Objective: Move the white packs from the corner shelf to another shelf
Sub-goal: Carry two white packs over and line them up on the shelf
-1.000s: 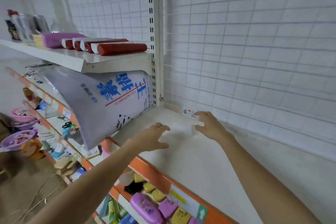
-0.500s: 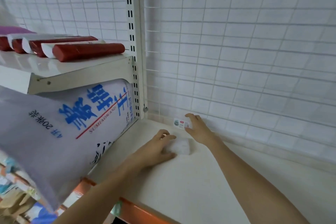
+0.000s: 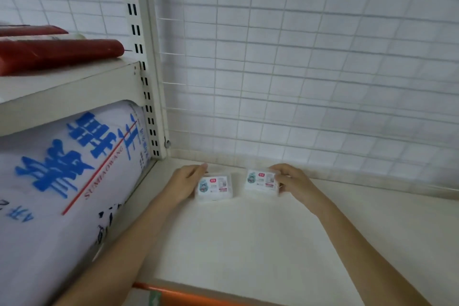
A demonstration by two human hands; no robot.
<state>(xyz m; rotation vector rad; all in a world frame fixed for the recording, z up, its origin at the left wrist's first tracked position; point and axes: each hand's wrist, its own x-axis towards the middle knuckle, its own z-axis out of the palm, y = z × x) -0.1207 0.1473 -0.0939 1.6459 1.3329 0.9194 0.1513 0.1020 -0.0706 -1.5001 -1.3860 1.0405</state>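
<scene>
A shop; slotted upright [image 3: 146, 62], wire-grid backing [image 3: 298, 69], stocked shelves [image 3: 67, 84].

Single head-worn view, wide-angle, looking forward and down into the corner of a cream shelf [image 3: 248, 243] from close range. The left hand [image 3: 185, 182] and right hand [image 3: 294, 182] sit just below frame centre, forearms entering from the bottom edge. Beyond the grips stands the wire-grid back panel [image 3: 298, 57]; left of them, the slotted upright [image 3: 146, 57]. No second view.
</scene>
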